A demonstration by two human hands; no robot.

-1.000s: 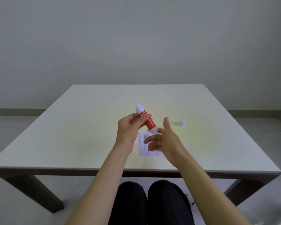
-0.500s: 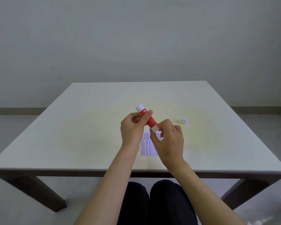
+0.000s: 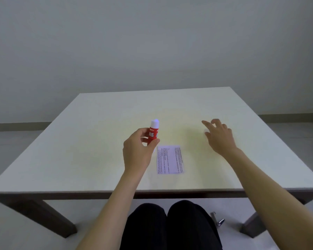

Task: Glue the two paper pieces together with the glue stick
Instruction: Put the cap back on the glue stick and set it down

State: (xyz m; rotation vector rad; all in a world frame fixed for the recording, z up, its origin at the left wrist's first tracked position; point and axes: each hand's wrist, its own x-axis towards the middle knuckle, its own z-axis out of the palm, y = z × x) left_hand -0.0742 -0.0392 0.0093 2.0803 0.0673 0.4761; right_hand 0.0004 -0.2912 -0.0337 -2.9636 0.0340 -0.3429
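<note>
My left hand (image 3: 136, 153) holds a red glue stick (image 3: 153, 133) upright above the table, its white glue tip bare at the top. Just right of that hand a small printed paper (image 3: 170, 159) lies flat on the white table (image 3: 79, 150); I cannot tell whether it is one sheet or two stacked. My right hand (image 3: 219, 136) is stretched out to the right of the paper, fingers spread, low over the table. A small white cap (image 3: 205, 131) shows faintly at the hand's left edge, mostly hidden by blur and fingers.
The table's near edge (image 3: 152, 191) runs just in front of my dark-clothed knees (image 3: 170, 224). A small metal object (image 3: 217, 220) lies on the floor under the table on the right. A plain wall stands behind the table.
My right hand let go of the glue stick's lower end and moved right and away toward the white cap. My left hand turned the stick more upright.
</note>
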